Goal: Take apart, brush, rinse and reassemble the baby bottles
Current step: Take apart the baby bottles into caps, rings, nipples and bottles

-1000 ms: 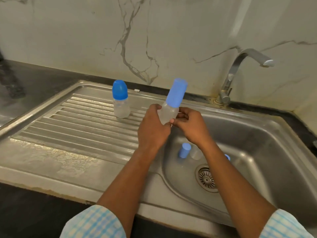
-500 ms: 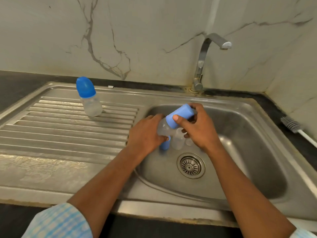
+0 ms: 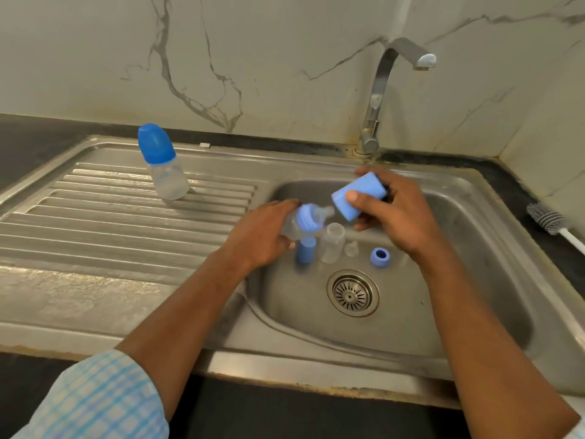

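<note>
The blue cap [image 3: 359,196] is off the bottle [image 3: 300,221] now. Our right hand [image 3: 395,217] grips the cap just beside the teat [image 3: 326,213]. Our left hand [image 3: 262,236] holds the bottle tilted over the sink [image 3: 459,280].

Light even, fairly bright, soft. Pale glare streak on the wall [image 3: 405,17]; dull sheen across the drainboard [image 3: 95,223]. Faint shadows in the basin [image 3: 459,296]. Bottle [image 3: 302,220] in my left hand [image 3: 261,237] slightly blurred; cap [image 3: 359,198] in my right hand [image 3: 400,223] crisper. Frame edges bow.
</note>
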### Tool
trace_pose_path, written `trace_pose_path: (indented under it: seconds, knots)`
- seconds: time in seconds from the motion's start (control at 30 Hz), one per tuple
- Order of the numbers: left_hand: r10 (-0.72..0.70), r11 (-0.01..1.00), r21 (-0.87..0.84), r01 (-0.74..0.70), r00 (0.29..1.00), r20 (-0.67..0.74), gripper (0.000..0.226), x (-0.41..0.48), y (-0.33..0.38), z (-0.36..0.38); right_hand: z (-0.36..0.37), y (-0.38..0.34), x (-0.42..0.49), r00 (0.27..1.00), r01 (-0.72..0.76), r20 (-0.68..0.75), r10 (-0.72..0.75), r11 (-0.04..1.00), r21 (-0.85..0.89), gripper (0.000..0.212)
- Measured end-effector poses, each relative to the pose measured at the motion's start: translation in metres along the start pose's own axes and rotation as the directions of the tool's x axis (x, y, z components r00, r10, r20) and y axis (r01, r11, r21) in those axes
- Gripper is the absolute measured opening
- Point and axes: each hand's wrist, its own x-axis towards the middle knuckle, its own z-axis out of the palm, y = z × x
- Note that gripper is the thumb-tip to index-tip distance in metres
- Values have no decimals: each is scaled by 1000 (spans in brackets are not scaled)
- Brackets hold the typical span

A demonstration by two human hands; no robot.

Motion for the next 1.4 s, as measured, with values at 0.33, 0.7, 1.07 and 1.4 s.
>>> trace_pose_path:
  seconds: [0.33,0.7,1.07,1.4]
  knots:
    - [-120,986,-134,95,974,-194,69,6,-1,9,56,82,11,900,-63,287,328,750,-659,58]
    - [-88,990,-120,73,988,-128,68,2,4,13,104,140,15,749,189,506,427,595,-781,57]
    - [-168,977,-148,154,982,-88,64,4,5,13,40,35,13,983,-177,-7,185,928,-328,51]
    - [-123,976,-193,103,988,-91,50,0,28,23,66,18,-2,976,-68,-215,31,983,-170,37]
